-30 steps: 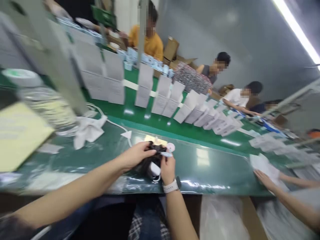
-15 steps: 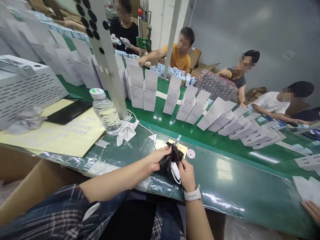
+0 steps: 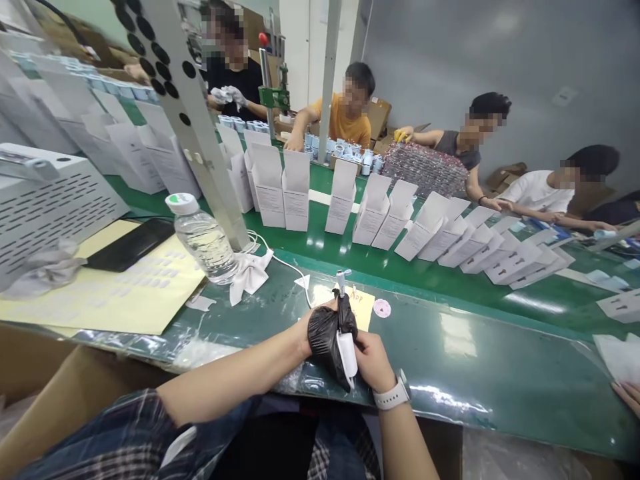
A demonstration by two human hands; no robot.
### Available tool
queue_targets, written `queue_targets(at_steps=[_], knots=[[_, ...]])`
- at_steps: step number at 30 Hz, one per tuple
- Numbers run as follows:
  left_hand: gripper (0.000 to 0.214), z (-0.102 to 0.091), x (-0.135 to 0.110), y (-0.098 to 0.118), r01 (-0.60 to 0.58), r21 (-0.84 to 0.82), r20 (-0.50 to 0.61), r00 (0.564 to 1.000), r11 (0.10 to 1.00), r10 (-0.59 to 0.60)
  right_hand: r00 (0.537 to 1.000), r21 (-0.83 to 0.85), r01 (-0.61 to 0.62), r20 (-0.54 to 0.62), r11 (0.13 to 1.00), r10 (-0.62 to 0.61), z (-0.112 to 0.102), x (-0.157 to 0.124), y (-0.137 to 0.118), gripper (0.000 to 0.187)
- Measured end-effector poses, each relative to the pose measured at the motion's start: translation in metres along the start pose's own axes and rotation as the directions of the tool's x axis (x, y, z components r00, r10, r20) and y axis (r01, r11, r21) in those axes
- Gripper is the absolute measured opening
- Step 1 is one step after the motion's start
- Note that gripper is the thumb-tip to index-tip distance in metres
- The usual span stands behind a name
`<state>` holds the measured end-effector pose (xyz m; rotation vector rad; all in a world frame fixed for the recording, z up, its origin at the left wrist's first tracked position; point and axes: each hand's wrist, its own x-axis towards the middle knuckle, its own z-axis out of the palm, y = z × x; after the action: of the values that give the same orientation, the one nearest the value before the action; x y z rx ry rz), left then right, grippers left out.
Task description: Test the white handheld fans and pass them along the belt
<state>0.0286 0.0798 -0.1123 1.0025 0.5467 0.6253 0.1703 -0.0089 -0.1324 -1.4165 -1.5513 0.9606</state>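
Observation:
A thin black plastic bag (image 3: 324, 339) is bunched between my hands above the table's near edge. My left hand (image 3: 303, 335) is closed on it from the left, its fingers mostly covered by the bag. On the other side, my right hand (image 3: 374, 360) is closed, pinching the bag's edge beside a smooth white oblong piece (image 3: 347, 353), whose kind I cannot make out. This white piece lies against the outside of the black plastic. A small grey plug-like end (image 3: 341, 281) sticks up from the top of the bunch.
Behind the hands lie a yellow note (image 3: 365, 308) and a round pink sticker (image 3: 383, 308). A water bottle (image 3: 205, 243), a crumpled cloth (image 3: 251, 272) and a white cable (image 3: 290, 261) are to the left. Open white boxes (image 3: 296, 193) line the green conveyor (image 3: 320, 240); several people sit beyond.
The black bag has spread over my left hand and hides its fingers. The white piece now hangs more upright, its cord loop less visible. My right hand has shifted slightly down.

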Motion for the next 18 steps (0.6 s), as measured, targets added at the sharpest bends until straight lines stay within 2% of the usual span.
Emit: queue_targets(at_steps=[5,7,10,15,18], knots=[[0.046,0.001,0.006,-0.003,0.121,-0.189,-0.067,0.989,0.974,-0.136,1.0,-0.022,-0.008,-0.008,1.0,0.008,-0.003,-0.001,0.001,0.025],[0.042,0.004,0.007,0.001,0.196,-0.341,-0.117,0.962,0.919,-0.248,1.0,-0.027,-0.015,-0.012,1.0,0.015,-0.003,-0.001,0.002,0.026],[0.034,0.009,0.005,0.007,0.26,-0.526,-0.135,0.914,0.81,-0.382,0.999,-0.035,-0.028,-0.018,0.999,0.027,-0.002,0.0,0.003,0.027],[0.022,0.008,0.003,0.003,0.167,-0.562,-0.189,0.928,0.81,-0.322,0.999,-0.016,-0.049,-0.014,0.999,0.049,-0.001,0.002,0.005,0.025],[0.017,0.001,0.003,-0.005,0.173,-0.577,-0.133,0.944,0.798,-0.301,0.995,0.15,-0.061,-0.07,0.987,0.072,-0.002,0.002,0.013,0.029]])
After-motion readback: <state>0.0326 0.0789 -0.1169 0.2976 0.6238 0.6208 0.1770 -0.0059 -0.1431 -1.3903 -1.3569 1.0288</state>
